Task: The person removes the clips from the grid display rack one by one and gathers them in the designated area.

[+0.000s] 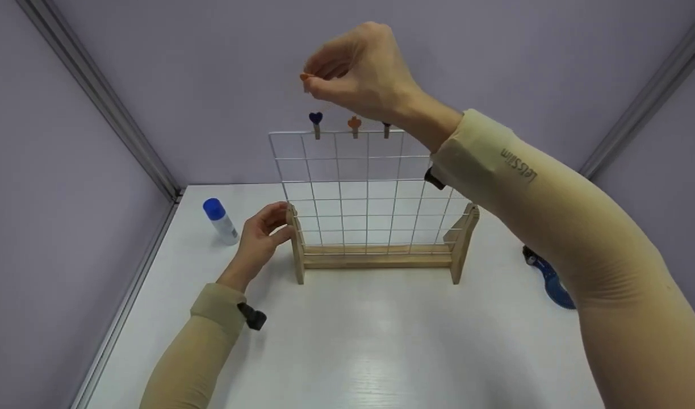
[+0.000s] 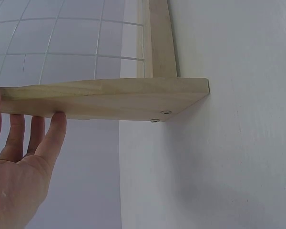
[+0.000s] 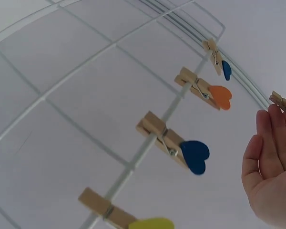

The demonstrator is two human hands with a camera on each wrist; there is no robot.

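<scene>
Wooden-footed wire grid rack (image 1: 370, 193) stands mid-bench, pegs with heart tops clipped along its top wire: blue (image 3: 194, 156), orange (image 3: 220, 97), another blue (image 3: 226, 70), yellow (image 3: 152, 223). I see my left hand (image 1: 260, 236) gripping the rack's left upright. My right hand (image 1: 359, 71) pinches a small wooden peg (image 3: 282, 103) above the rack. Blue-capped bottle (image 1: 220, 221) stands near the bench's left edge; a blue tool (image 1: 552, 278) lies toward the right edge.

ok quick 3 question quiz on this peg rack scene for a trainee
1. True or false: the left hand touches the rack's wooden side post.
2. What does the right hand pinch? A) the blue-capped bottle B) a small peg C) the blue tool
3. Fill in: the pegs are clipped to the ___ edge of the wire grid.

Key: 1 true; 2 B; 3 top
</scene>
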